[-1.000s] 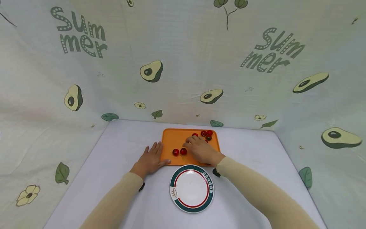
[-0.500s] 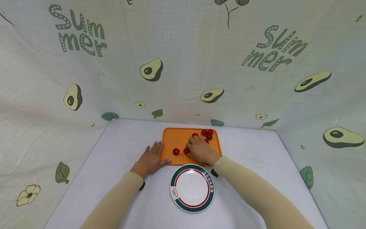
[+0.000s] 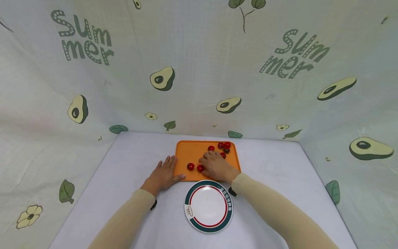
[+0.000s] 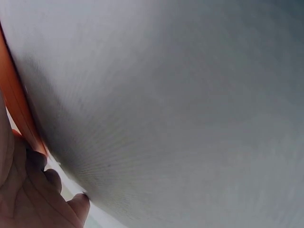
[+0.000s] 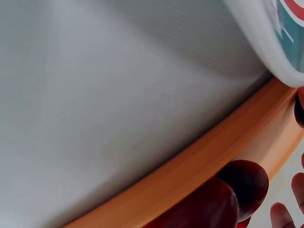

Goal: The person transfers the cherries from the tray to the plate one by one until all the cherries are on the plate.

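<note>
So far the plate (image 3: pixel 208 206) holds nothing, and every cherry tomato (image 3: pixel 200 168) sits on the orange tray (image 3: pixel 189 154). Her right hand (image 3: pixel 216 165) curls its fingers round one; the left hand (image 3: pixel 163 174) lies flat, fingers straight, against the tray's edge.

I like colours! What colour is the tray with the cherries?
The tray is orange, clearest in the head view.

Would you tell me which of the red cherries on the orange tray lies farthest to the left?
The lone cherry near the tray's front left. It sits clear of the right hand, while its neighbour touches the fingers and the others cluster at the back right.
</note>
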{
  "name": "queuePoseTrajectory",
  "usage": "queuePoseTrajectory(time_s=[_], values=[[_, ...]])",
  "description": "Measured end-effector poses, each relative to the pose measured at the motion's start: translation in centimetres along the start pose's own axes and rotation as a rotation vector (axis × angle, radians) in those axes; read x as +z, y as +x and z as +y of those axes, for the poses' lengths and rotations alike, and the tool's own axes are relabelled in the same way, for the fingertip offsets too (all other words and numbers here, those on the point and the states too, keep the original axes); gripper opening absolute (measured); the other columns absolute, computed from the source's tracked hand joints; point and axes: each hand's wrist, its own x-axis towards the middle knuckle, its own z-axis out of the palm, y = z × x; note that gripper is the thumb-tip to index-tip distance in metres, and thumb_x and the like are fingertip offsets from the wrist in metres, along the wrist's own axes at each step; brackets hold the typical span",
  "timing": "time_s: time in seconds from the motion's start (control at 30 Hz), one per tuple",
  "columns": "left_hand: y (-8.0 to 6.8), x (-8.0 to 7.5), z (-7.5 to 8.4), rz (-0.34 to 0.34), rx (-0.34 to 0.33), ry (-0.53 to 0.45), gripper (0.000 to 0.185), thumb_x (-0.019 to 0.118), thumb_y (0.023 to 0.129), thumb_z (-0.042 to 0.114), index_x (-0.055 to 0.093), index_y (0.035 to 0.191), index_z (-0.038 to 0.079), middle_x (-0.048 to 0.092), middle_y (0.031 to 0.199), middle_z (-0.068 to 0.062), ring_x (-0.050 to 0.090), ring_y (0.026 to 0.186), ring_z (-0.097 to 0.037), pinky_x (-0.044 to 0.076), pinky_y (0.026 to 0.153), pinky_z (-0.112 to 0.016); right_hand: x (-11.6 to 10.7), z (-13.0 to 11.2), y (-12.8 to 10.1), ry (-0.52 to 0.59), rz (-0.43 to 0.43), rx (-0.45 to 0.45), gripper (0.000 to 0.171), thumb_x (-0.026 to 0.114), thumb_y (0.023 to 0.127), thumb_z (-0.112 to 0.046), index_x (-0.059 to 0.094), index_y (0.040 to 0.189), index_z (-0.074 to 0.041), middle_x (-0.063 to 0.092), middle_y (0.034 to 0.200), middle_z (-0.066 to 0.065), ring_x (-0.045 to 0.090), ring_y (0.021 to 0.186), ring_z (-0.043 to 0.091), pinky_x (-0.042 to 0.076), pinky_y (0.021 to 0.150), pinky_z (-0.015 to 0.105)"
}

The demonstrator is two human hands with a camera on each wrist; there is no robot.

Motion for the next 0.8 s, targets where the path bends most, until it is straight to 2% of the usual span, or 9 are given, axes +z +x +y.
queuePoseTrajectory(time_s=[0.17,0.33,0.6,0.8], values=[[-0.31,0.48,0.07,-0.010,0.015,-0.001,0.107,0.045,0.098,0.078,0.017,0.168,0.002,0.022,0.175,-0.018,0.016,0.163,-0.038,0.016,0.131,-0.059,0.44,-0.28,-0.27,-0.003,0.001,-0.039,0.042,0.070,0.103,-0.041,0.066,0.139,-0.021,0.064,0.133,0.003,0.054,0.128,0.025,0.046,0.118,0.052],[-0.29,0.22,0.15,0.022,0.025,0.012,0.106,0.048,0.099,0.076,0.020,0.167,0.000,0.026,0.173,-0.020,0.019,0.163,-0.039,0.018,0.131,-0.061,0.46,-0.33,-0.07,-0.054,0.035,-0.074,0.042,0.070,0.102,-0.044,0.066,0.137,-0.020,0.064,0.130,0.003,0.054,0.124,0.024,0.048,0.115,0.048],[-0.49,-0.12,0.40,0.008,-0.001,0.007,0.104,0.049,0.099,0.074,0.019,0.168,0.001,0.023,0.174,-0.019,0.017,0.163,-0.039,0.015,0.131,-0.060,0.47,-0.09,-0.19,-0.026,0.005,0.026,0.041,0.070,0.101,-0.045,0.068,0.129,-0.015,0.064,0.127,0.005,0.054,0.121,0.026,0.046,0.117,0.051],[-0.58,-0.15,0.55,0.016,0.008,-0.004,0.102,0.050,0.100,0.072,0.022,0.167,0.000,0.026,0.173,-0.021,0.019,0.162,-0.040,0.018,0.131,-0.060,0.52,-0.02,-0.40,-0.035,0.002,0.005,0.042,0.069,0.102,-0.044,0.066,0.134,-0.016,0.064,0.131,0.004,0.055,0.127,0.026,0.044,0.119,0.053]])
